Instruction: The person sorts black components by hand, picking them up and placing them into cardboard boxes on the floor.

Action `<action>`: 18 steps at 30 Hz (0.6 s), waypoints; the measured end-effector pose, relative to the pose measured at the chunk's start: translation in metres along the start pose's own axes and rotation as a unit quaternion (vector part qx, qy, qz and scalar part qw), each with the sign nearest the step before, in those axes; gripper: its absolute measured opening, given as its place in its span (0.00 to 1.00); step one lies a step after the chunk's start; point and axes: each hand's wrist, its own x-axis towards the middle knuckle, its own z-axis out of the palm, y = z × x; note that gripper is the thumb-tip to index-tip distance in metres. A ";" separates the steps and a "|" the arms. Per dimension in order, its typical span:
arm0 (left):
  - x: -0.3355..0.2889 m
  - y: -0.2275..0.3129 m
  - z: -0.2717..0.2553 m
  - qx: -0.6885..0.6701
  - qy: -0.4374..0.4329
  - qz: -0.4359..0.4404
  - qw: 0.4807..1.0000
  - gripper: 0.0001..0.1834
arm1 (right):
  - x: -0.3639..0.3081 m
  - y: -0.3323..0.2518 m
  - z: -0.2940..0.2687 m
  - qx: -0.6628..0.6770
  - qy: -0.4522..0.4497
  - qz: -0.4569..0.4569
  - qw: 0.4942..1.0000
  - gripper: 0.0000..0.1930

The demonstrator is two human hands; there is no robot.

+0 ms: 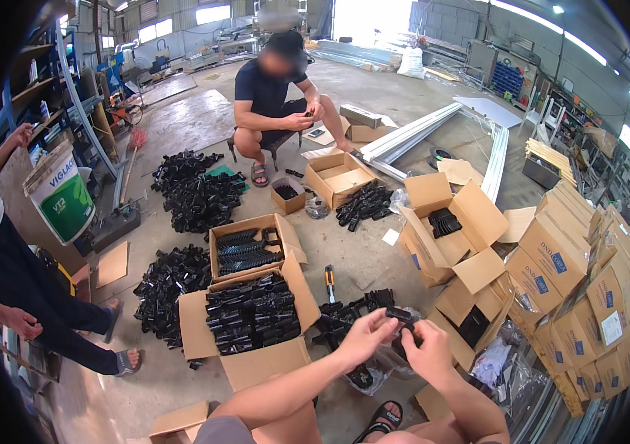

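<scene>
Both my hands meet over a pile of loose black parts (343,314) at the lower middle. My left hand (365,337) has its fingers closed on one end of a small black plastic part (399,314). My right hand (429,351) is closed round the other side of that part, with the fingers bent. Its exact kind cannot be made out. Just left of my forearm, an open carton (309,296) is packed with rows of similar black parts. A clear plastic bag (378,379) lies below my hands.
Another carton (290,231) of black parts and large black heaps (174,292) lie to the left. A screwdriver (330,283) is ahead. A co-worker (274,100) sits opposite; another person (26,259) stands left. Stacked cartons (552,255) and open boxes (433,196) line the right.
</scene>
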 end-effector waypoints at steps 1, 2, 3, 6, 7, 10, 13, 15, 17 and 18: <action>-0.005 0.009 -0.001 0.012 0.009 0.001 1.000 0.17 | 0.002 -0.008 0.004 0.011 0.007 -0.006 1.000 0.12; -0.011 0.012 0.001 0.001 0.028 0.007 1.000 0.18 | 0.005 -0.011 0.009 0.030 0.004 -0.005 1.000 0.13; -0.018 0.013 0.001 0.005 0.039 0.009 0.999 0.18 | 0.005 -0.015 0.013 0.049 0.000 -0.004 0.999 0.13; -0.029 0.014 -0.002 0.018 -0.003 -0.059 0.998 0.24 | -0.003 -0.022 0.017 0.086 -0.026 0.024 0.996 0.12; -0.033 0.018 -0.006 0.047 0.004 -0.069 0.996 0.24 | -0.005 -0.022 0.020 0.103 -0.032 0.046 0.993 0.12; -0.035 0.025 -0.013 0.011 -0.029 -0.078 0.996 0.24 | -0.006 -0.016 0.020 0.144 -0.075 0.052 0.985 0.11; -0.023 0.024 -0.013 -0.034 -0.093 -0.066 0.993 0.24 | -0.005 -0.002 0.002 0.168 -0.116 0.097 0.974 0.14; -0.021 0.032 -0.008 0.075 -0.085 -0.065 0.991 0.23 | -0.002 -0.005 -0.007 0.224 -0.123 0.166 0.952 0.17; -0.030 0.036 -0.013 0.090 -0.092 -0.042 0.991 0.22 | 0.001 -0.008 -0.001 0.244 -0.141 0.155 0.947 0.18; -0.033 0.029 -0.018 0.060 -0.066 -0.050 0.995 0.22 | 0.000 -0.013 0.009 0.309 -0.120 0.215 0.919 0.19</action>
